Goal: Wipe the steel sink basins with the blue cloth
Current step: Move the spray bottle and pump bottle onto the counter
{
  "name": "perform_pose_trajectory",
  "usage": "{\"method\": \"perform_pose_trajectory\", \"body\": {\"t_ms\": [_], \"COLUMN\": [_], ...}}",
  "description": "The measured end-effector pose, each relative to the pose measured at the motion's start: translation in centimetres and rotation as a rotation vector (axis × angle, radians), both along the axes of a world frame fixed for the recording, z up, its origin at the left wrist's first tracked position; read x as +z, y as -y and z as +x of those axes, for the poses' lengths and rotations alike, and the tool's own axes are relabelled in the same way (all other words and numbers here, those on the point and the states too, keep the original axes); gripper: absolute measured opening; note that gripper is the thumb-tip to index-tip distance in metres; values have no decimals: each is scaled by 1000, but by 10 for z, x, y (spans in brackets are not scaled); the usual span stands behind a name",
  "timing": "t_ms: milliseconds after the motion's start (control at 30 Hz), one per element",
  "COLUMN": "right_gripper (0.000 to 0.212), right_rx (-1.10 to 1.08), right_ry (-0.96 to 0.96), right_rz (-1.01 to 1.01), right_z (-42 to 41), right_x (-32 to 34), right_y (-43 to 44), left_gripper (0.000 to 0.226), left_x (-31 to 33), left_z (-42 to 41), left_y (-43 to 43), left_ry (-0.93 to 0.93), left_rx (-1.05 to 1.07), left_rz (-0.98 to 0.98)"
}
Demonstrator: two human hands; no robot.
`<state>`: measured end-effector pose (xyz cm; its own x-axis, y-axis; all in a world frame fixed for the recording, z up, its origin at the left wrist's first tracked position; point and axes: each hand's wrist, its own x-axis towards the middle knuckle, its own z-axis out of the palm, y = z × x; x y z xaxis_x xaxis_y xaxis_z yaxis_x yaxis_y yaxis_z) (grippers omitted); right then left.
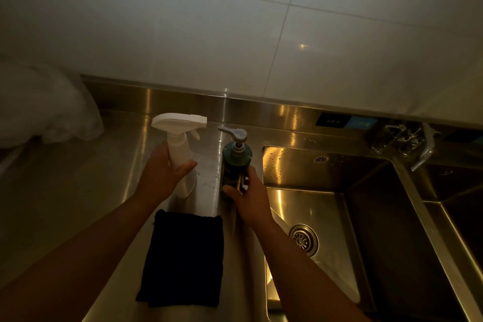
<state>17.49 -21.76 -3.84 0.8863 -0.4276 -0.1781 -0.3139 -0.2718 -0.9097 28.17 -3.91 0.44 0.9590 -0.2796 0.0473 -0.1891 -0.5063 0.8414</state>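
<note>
Cloth [183, 259] flat, long axis toward wall [183, 21]

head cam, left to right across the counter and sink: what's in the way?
white bag → spray bottle → pump bottle → drain → faucet

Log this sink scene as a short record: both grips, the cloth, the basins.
left grip: fingers curled round white plastic trigger spray bottle, upright
right grip: holds dark green pump bottle, upright
dark blue cloth: flat on steel counter, untouched, between the forearms
steel sink basin: right of cloth, round drain strainer in its floor
second basin: far right, partly cut off
wiping: not yet begun
</note>
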Motion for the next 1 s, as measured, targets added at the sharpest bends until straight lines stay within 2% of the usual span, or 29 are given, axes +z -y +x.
{"method": "perform_pose_trajectory", "body": {"t_ms": [433,533,633,667,733,867,933,1000], "right_gripper": [62,74,90,88,79,65,56,47], "right_rx": [-21,-35,-105,-128,-142,-43,81,201], "right_ry": [15,-2,-67,-60,-43,-75,-44,11], "right_rz": [-4,-46,-142,-188,-269,-339,-396,-459], "right_z": [5,3,-15,-24,-45,-89,-110,-129], "right_x": [-5,-4,-8,-10,-16,-27,-30,-30], "right_y": [-4,-7,-14,-18,-28,-47,-54,-55], "left_gripper": [52,50,67,70,61,36,39,51], "left_x": [0,-1,-12,-17,-31,-61,-70,-71], "left_z": [1,0,-11,-18,-36,-88,-113,-131], "left_y": [0,-2,-8,-13,-25,-42,-44,-40], "left_ry": [-16,-58,-135,-145,-112,-94,-64,-60], "left_rx": [-16,-37,16,78,173,172,137,87], "left_rz": [-8,4,54,99,176,240,328,397]}}
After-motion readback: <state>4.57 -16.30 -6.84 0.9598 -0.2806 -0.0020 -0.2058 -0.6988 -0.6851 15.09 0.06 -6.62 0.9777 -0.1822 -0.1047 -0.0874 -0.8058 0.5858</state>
